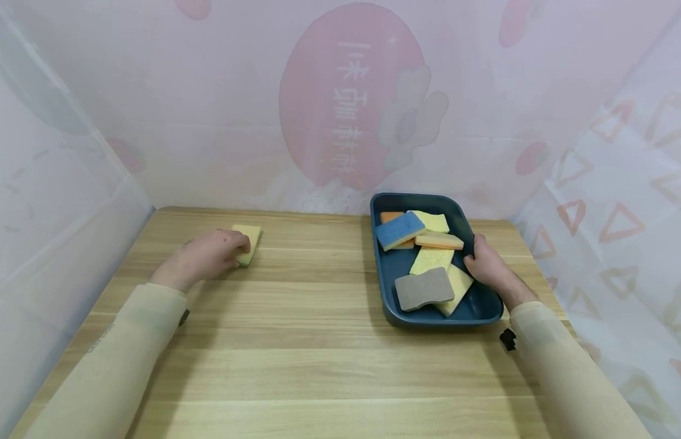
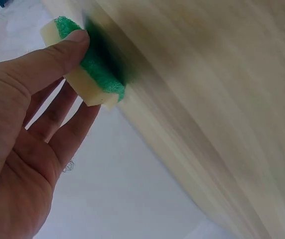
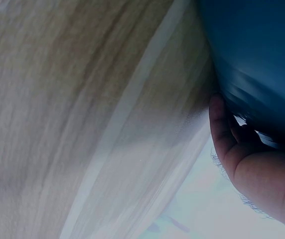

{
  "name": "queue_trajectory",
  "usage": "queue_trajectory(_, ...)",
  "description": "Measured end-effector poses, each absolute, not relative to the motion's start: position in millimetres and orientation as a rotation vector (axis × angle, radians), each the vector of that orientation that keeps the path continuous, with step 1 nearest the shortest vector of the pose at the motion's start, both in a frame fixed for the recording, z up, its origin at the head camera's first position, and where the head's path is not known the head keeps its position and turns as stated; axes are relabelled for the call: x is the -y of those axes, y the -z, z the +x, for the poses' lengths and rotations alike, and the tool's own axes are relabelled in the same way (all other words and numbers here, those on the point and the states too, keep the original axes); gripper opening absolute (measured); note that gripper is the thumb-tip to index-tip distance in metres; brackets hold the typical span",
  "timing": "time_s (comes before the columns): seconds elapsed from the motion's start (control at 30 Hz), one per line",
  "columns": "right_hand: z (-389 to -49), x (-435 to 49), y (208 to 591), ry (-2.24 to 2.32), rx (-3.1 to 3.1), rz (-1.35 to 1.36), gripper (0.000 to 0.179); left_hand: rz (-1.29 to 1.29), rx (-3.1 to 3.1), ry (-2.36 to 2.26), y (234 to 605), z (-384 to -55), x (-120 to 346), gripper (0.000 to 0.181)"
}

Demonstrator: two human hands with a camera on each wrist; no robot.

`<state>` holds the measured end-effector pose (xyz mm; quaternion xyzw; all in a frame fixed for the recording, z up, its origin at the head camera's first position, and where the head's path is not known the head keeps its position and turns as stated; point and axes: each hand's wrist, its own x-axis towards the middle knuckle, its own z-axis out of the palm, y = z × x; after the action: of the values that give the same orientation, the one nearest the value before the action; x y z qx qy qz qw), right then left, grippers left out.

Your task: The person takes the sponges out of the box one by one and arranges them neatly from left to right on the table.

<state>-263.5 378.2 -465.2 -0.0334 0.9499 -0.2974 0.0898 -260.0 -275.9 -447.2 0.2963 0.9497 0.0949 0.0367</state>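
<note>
My left hand [image 1: 205,256] pinches a yellow sponge [image 1: 251,239] at the back left of the table. The left wrist view shows the sponge's green scouring layer [image 2: 102,74], with the thumb on it and the fingers on the yellow side. On the right, my right hand [image 1: 491,268] grips the side of a dark blue basin [image 1: 392,262]. Inside the basin lie several sponges: a blue-topped one [image 1: 400,230], orange-and-yellow ones, plain yellow ones and a grey one [image 1: 424,289]. In the right wrist view, fingers touch the basin's outer wall [image 3: 262,55]; the thumb is hidden there.
The wooden table [image 1: 318,341] ends at a pale printed curtain [image 1: 225,122] behind it. More curtain hangs along the left and right sides. The basin stands near the table's right edge.
</note>
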Motion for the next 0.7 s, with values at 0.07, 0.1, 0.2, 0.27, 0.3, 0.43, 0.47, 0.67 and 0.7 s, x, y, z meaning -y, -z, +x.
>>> queue_trajectory(0.07,-263.0,-377.7,465.2,0.884,-2.825,-0.094,0.069,0.898,-2.917,-0.279,448.0,-259.8,276.3,0.032)
queue_trajectory(0.1,-261.9,-377.2,464.3,0.883,-2.826,-0.09,0.068,0.893,-2.917,-0.272,447.9,-259.4,276.1,0.033)
queue_trajectory(0.2,-256.7,-371.7,457.3,0.887,-2.807,-0.061,0.069,0.876,-2.917,-0.254,448.3,-258.8,275.5,0.032)
queue_trajectory(0.27,-254.5,-369.4,454.7,0.868,-2.81,-0.049,0.068,0.867,-2.918,-0.249,448.6,-258.4,275.2,0.031)
queue_trajectory(0.3,-253.9,-368.8,453.9,0.863,-2.81,-0.046,0.068,0.867,-2.918,-0.25,448.4,-258.2,275.0,0.031)
queue_trajectory(0.43,-254.8,-368.9,454.9,0.848,-2.819,-0.037,0.066,0.86,-2.906,-0.267,445.5,-257.1,273.6,0.029)
queue_trajectory(0.47,-255.2,-369.1,455.3,0.849,-2.821,-0.037,0.066,0.857,-2.902,-0.273,444.0,-256.7,272.9,0.029)
queue_trajectory(0.67,-255.1,-367.9,455.1,0.848,-2.825,-0.043,0.067,0.828,-2.879,-0.319,432.1,-252.9,262.7,0.03)
queue_trajectory(0.7,-254.7,-367.4,454.8,0.849,-2.824,-0.046,0.067,0.835,-2.88,-0.325,430.3,-252.1,259.6,0.03)
